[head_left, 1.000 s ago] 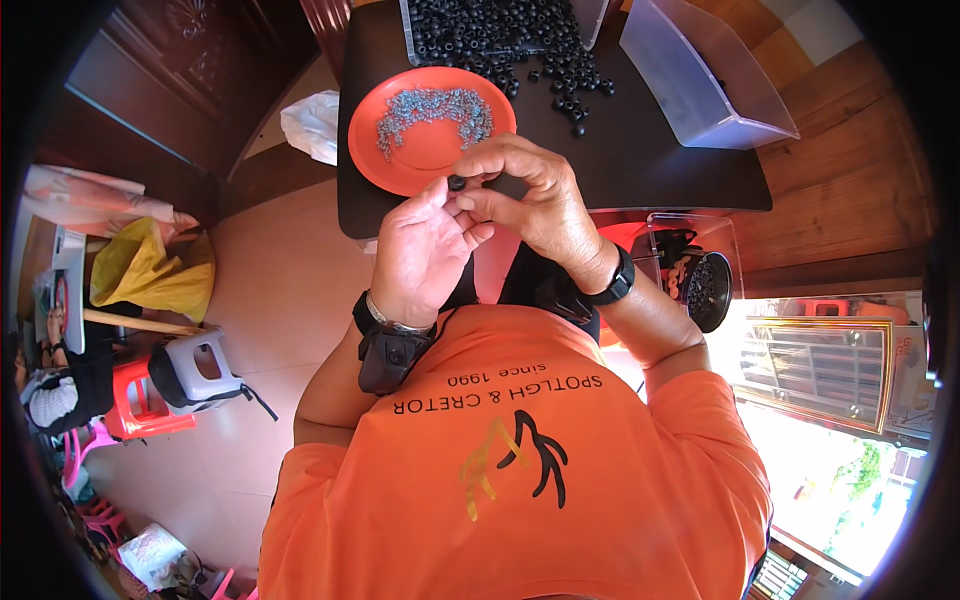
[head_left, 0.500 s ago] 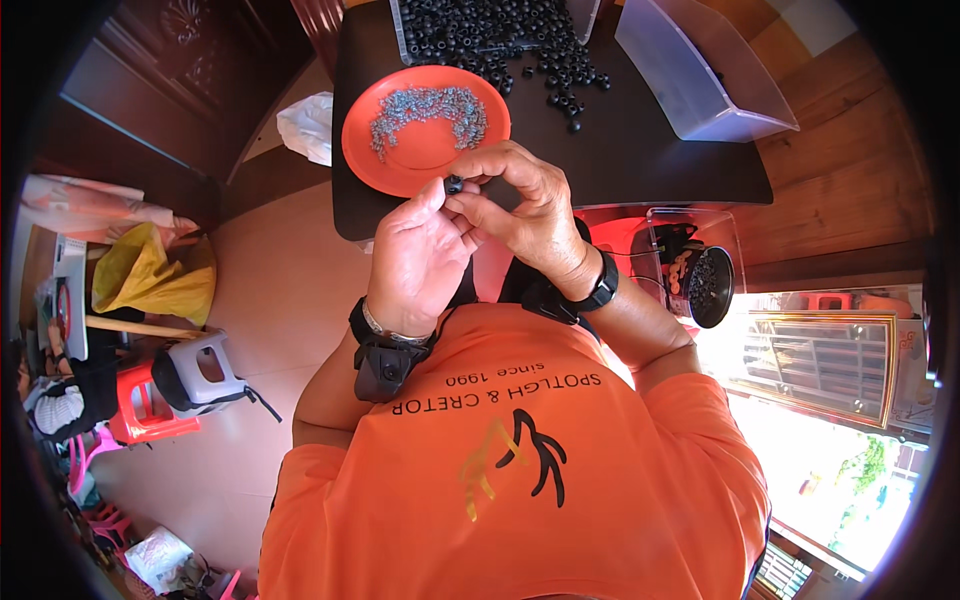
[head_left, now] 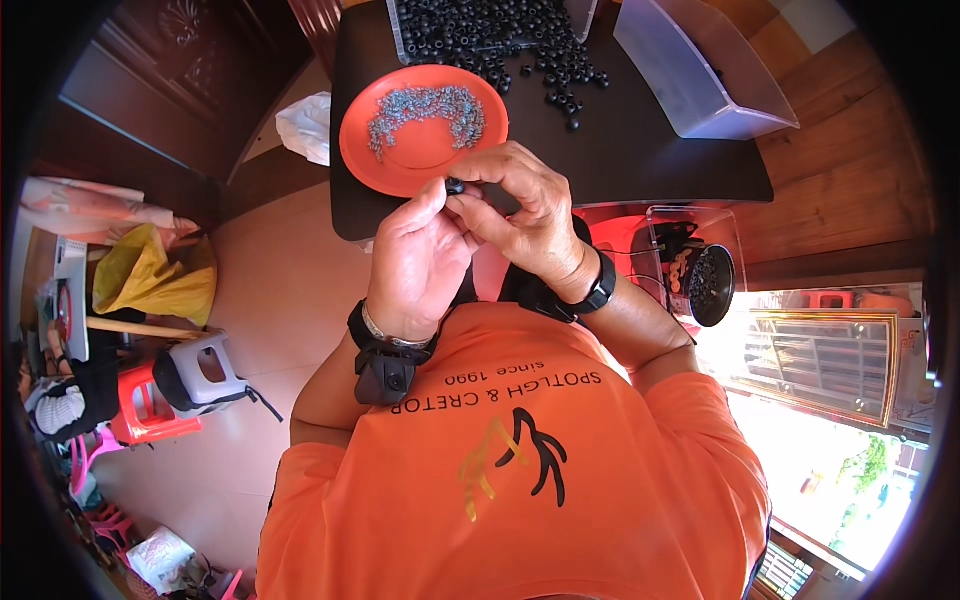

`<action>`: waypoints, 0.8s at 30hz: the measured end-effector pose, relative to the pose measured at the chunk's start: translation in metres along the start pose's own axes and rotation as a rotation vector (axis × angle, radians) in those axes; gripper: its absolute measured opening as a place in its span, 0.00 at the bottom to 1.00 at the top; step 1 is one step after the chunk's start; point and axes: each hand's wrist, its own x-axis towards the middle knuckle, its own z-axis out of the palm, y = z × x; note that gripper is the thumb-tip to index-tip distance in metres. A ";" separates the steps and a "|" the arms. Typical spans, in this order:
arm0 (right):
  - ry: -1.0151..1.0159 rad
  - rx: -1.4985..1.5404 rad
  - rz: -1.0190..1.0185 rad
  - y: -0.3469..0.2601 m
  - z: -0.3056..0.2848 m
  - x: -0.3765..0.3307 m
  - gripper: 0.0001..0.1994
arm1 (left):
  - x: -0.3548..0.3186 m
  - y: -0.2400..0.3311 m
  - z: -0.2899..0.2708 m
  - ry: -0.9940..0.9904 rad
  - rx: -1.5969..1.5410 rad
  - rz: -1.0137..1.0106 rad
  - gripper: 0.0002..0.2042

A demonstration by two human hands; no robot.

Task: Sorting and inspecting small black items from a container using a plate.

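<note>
Just in front of the table edge, my two hands meet around a small round black plastic piece [head_left: 455, 187]. My left hand [head_left: 412, 262] is palm up and grips it at the thumb and fingertips. From the other side, my right hand [head_left: 527, 212] pinches at the same piece with thumb and forefinger; whether a smaller part sits between those fingertips is hidden. Beyond the hands, an orange plate [head_left: 418, 157] holds a loose heap of tiny silvery metal parts [head_left: 432, 102].
Many similar black pieces [head_left: 490, 38] spill from a clear tub onto the dark table [head_left: 640, 165]. A translucent bin [head_left: 700, 75] lies at the right. Lower right, a clear box [head_left: 733, 228] stands by a black bowl [head_left: 710, 287]. Stools [head_left: 150, 415] are at the left.
Both hands keep almost the same pose around the black piece. The right fingers have shifted very slightly against it, and the view has moved a little.
</note>
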 end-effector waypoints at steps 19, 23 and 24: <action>-0.038 -0.154 -0.159 -0.001 -0.025 0.009 0.11 | 0.003 -0.002 0.001 -0.053 0.092 -0.021 0.15; 0.184 -0.534 -0.123 0.011 -0.093 0.065 0.09 | -0.002 0.009 -0.005 -0.044 0.144 -0.051 0.17; 0.273 -0.698 -0.148 0.022 -0.115 0.083 0.10 | -0.004 0.009 -0.010 -0.008 0.141 -0.053 0.16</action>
